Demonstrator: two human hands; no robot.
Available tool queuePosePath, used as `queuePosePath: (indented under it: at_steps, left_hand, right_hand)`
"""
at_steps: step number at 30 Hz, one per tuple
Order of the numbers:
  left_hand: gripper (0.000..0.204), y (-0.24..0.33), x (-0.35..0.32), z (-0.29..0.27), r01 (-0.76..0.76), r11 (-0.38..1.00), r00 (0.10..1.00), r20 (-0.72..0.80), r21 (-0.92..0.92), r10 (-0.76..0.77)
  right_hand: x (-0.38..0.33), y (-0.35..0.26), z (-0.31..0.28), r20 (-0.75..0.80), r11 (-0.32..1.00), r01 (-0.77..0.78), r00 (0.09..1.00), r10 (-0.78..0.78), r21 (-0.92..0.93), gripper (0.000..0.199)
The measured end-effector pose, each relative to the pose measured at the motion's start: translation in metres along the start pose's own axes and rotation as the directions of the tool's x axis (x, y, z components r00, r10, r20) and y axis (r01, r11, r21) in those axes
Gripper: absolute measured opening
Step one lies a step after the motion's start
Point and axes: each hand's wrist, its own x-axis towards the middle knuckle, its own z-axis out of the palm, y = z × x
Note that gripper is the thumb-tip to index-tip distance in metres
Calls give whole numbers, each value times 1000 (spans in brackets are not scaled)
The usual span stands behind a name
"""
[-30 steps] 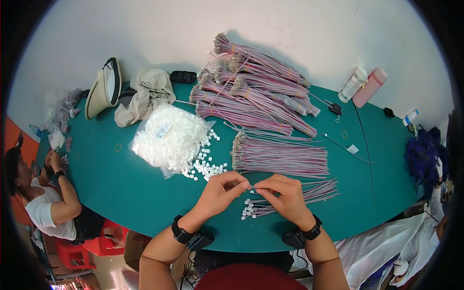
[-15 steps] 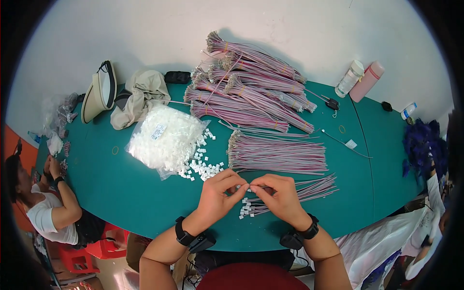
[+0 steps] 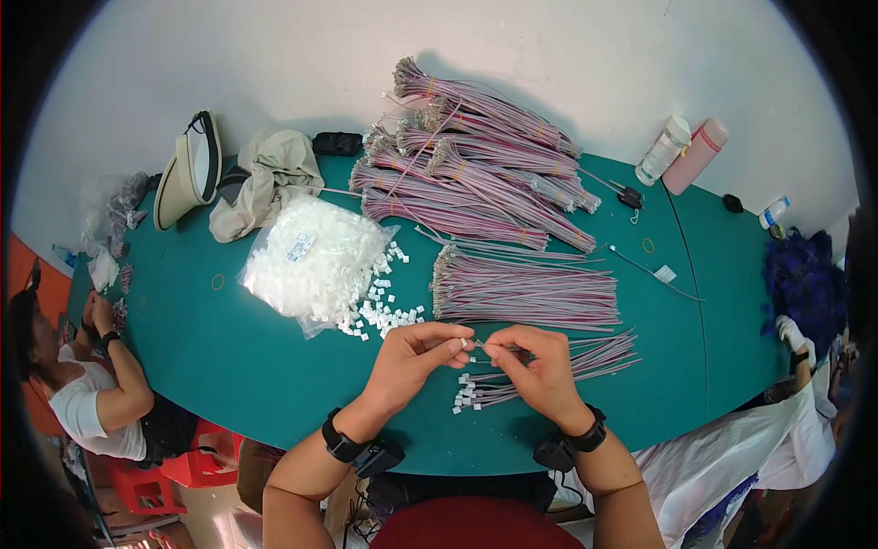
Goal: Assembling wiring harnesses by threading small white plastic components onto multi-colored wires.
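Between the thumb and forefinger of my left hand [image 3: 407, 363] is a small white connector housing [image 3: 464, 343]. Facing it, my right hand [image 3: 541, 363] pinches a thin cable close to its bare end [image 3: 479, 344]; a narrow gap seems to separate end and housing. Below my fingers lie several grey-pink cables [image 3: 594, 359] with white housings [image 3: 467, 394] on their left ends. Beyond my hands is a wide row of loose cables [image 3: 526, 288] with metal-tipped ends at the left. Loose white housings [image 3: 389, 320] are scattered left of that row, spilling from a clear plastic bag [image 3: 315, 261].
Banded cable bundles [image 3: 494, 165] are heaped against the wall. A visor cap [image 3: 190, 174] and beige cloth [image 3: 274, 178] lie back left; a white bottle [image 3: 662, 151] and pink bottle [image 3: 697, 156] stand back right. One person [image 3: 96, 393] works at the far left; a gloved hand [image 3: 792, 335] shows far right.
My fingertips, which met before, have parted slightly, and the housing and cable end now show between them. At the far right another person's gloved hand has come up beside the dark blue heap.
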Motion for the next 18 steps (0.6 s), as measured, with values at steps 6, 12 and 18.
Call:
queuePosePath:
  at_steps: [6,12,18]
  left_hand:
    - [18,-4,1,-4,-1,1000,1000,-9,7,2]
    - [17,-5,1,-6,2,999,1000,5,41,-2]
    - [16,-2,1,0,-8,999,1000,-14,-40,7]
  right_hand:
    - [0,-3,2,13,1000,9,1000,-9,-20,6]
    - [0,-4,2,37,1000,2,999,-1,-21,6]
    - [-1,-1,4,8,1000,21,1000,-21,-4,6]
